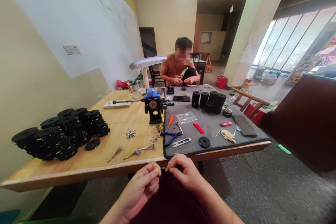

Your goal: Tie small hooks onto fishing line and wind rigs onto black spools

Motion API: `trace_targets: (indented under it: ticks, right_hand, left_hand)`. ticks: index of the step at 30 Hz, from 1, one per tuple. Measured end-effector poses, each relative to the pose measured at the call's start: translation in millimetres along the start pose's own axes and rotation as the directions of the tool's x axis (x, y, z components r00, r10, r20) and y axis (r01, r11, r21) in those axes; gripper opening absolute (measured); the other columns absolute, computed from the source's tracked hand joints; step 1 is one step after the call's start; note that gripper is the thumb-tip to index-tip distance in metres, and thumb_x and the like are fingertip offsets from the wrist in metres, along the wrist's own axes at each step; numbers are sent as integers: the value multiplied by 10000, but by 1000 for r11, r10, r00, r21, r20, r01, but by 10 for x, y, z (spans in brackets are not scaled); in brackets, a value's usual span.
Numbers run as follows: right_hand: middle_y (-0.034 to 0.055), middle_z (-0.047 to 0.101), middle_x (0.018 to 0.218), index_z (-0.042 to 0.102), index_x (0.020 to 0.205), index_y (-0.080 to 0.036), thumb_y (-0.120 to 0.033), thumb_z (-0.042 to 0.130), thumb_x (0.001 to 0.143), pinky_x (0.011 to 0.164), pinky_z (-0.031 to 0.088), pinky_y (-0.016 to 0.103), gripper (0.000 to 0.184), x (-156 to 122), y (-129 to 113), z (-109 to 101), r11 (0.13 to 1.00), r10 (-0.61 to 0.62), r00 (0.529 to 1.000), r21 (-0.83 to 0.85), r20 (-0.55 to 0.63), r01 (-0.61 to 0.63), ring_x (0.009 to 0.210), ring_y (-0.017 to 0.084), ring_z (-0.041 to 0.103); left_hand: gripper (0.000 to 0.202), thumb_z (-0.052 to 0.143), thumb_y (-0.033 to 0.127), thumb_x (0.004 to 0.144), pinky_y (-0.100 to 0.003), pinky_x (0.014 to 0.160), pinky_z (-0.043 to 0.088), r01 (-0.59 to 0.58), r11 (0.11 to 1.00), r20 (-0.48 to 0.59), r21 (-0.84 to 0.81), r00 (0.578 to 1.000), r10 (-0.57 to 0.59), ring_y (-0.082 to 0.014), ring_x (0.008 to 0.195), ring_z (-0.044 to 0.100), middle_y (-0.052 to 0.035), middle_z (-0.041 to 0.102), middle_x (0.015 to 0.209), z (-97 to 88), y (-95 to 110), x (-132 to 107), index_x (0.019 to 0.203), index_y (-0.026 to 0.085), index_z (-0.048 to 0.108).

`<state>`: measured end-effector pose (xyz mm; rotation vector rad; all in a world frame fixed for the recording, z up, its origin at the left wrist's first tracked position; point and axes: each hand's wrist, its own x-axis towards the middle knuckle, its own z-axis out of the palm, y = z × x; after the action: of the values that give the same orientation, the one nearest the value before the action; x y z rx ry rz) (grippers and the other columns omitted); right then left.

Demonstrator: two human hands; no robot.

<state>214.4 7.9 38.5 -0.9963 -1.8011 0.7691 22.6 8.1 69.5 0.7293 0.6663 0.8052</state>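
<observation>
Just off the table's front edge, my left hand [146,182] pinches one end of a tiny, thin, dark piece [163,168]. My right hand [186,172] pinches its other end, fingertips close to the left ones. The piece is too small for me to tell its kind. On the grey mat [157,148] beyond my hands lie thread snips [181,142], blue-handled pliers [171,138] and a black foam spool [204,142]. Bundles of fine strands [139,151] lie on the wood to the left, near a pile of coloured beads [130,133].
Stacked black foam spools [63,131] fill the table's left side; more spools [208,100] stand at the back right. A black hand-cranked device [154,108] and a lamp [147,63] stand mid-table. A phone [244,125] lies right. Another person [181,66] works opposite.
</observation>
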Motion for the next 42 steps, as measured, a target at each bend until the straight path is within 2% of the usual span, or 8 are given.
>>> trace_targets:
  ticks: [9,17,23,29,42]
  right_hand:
    - [13,696,798,657,767,-213,-153,593,827,802,431,302,106,-90,128,-37,999,45,999,-7,-21,-45,801,169,608]
    - [22,700,877,684,896,-233,-166,595,812,835,430,312,140,-47,20,-35,1000,4,1000,10,8,-4,865,177,605]
    - [14,668,798,642,795,-208,-171,607,798,772,425,291,51,38,-52,50,1000,-21,1000,17,-12,21,793,165,588]
    - [0,671,778,624,749,-211,-118,579,795,801,412,297,112,39,-18,76,998,-49,999,38,-10,50,780,156,588]
    - [5,697,792,659,762,-213,-154,589,819,787,427,285,107,-105,167,53,999,31,999,-8,-29,-32,783,156,606]
  left_hand:
    - [221,723,302,738,-200,445,158,5,1000,5,1,1000,-5,-30,431,161,102,285,506,0,-12,-12,696,132,588]
    - [246,740,319,719,-196,442,159,25,1000,4,13,1000,-25,-33,432,157,107,269,488,64,-5,-13,677,133,584]
    - [221,704,310,757,-201,439,155,26,1000,40,11,999,-26,-38,427,150,110,258,475,8,-42,9,690,138,582]
    - [217,710,295,753,-201,446,159,13,1000,26,-12,1000,-13,-38,435,158,106,268,493,-16,-66,-2,690,142,570]
    - [232,736,304,722,-199,445,158,15,1000,-9,-12,1000,-15,-31,434,160,103,272,512,4,-25,-1,688,136,579]
